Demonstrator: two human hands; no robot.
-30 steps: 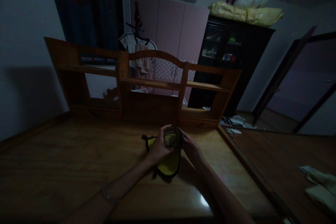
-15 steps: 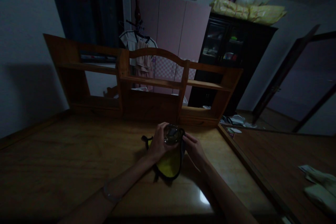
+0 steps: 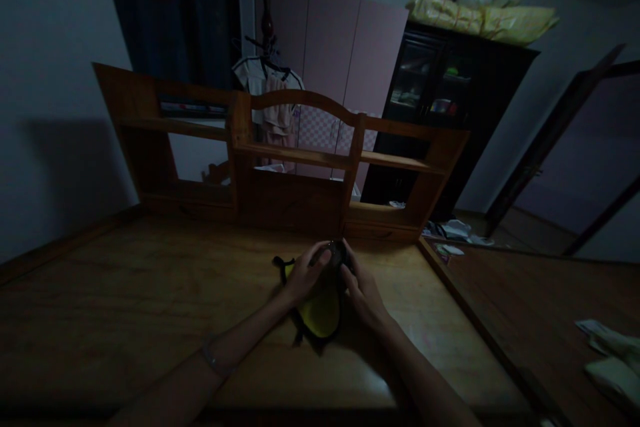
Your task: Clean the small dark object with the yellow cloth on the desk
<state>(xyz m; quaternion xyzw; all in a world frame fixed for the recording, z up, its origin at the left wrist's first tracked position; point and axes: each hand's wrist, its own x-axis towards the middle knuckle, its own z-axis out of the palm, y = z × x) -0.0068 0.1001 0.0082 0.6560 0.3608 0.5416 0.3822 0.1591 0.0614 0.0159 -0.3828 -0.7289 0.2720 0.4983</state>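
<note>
A round, shiny glass dish, perhaps an ashtray, is held between my hands above the wooden desktop; most of it is covered by fingers and cloth. My left hand grips its left side, thumb across the near face. A yellow cloth with black edging hangs below the dish, its left corner sticking out past my left hand. On the right side, my right hand is closed over the dish's rim, pressing a dark part of the cloth against it.
The desktop spreads around my hands. A wooden shelf unit stands along its far edge. To the right, past a raised wooden edge, pale cloth lies on a brown surface. Cabinets stand behind.
My right hand has moved from the cloth's edge onto the dish, bringing dark cloth over it. The dish is tilted and more hidden than before. The view has shifted slightly.
</note>
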